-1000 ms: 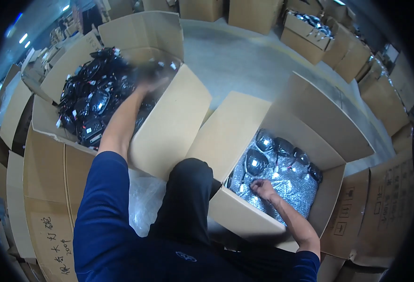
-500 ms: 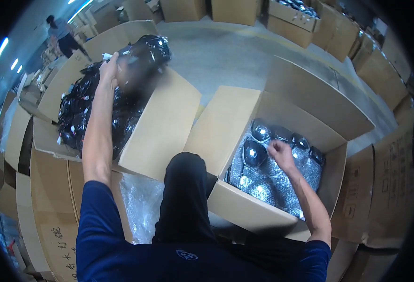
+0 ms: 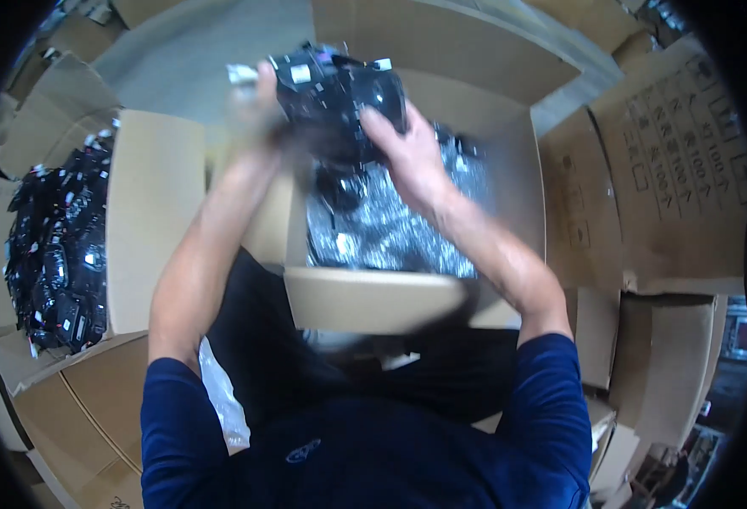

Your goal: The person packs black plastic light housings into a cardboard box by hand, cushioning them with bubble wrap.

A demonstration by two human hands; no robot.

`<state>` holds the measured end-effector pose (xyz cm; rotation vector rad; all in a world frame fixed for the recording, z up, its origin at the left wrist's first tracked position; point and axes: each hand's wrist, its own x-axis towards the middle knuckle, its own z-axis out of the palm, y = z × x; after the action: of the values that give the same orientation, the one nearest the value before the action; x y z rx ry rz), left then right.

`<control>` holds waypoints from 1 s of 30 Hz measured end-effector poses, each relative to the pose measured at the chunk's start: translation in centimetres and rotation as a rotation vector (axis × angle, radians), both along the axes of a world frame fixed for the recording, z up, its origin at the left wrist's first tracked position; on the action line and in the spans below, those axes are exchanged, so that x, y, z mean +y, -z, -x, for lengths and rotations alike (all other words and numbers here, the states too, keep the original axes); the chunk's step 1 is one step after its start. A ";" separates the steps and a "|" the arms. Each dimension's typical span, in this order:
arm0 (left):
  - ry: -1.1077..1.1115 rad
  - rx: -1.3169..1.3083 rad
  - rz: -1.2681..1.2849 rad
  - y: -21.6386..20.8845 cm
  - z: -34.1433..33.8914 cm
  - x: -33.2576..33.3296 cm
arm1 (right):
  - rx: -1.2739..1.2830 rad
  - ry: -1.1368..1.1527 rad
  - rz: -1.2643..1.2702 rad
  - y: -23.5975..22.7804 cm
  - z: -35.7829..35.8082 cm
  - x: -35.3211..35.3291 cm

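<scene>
both hands are up over the open box [image 3: 407, 297] right in front, sharing one black part [image 3: 340, 89]. it's some dark plastic piece with small white tags on it, held in the air above the box's far half rather than resting on anything. the right hand [image 3: 403, 144] is wrapped around its right side, fingers curled over the top edge, so that one's clearly gripping. the left hand [image 3: 255, 102] is pressed against the left side, but it's motion-blurred, so i can't tell if the fingers are closed round the part or just steadying it.

looks to me like it takes two hands because the part is wide and awkward, one on each side keeps it level over the box. inside the box there's shiny silver-grey wrapped stuff [image 3: 382, 229], filling it pretty well.

off to the left is a second box [image 3: 149, 220] with its flap standing up, packed with more black parts [image 3: 51, 246]. more cartons [image 3: 670, 161] stand on the right, and clear plastic [image 3: 221, 399] hangs by the left arm.
</scene>
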<state>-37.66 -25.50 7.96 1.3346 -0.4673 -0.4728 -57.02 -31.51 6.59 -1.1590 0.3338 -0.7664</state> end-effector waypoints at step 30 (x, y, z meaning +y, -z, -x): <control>0.308 -0.550 -0.476 2.4 -4.2 2.4 | 0.885 -0.105 -0.241 22.9 5.2 -18.5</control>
<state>-33.45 -23.14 5.61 1.8722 -1.0741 -0.4836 -62.26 -50.01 -16.35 -1.2197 1.0584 -0.0711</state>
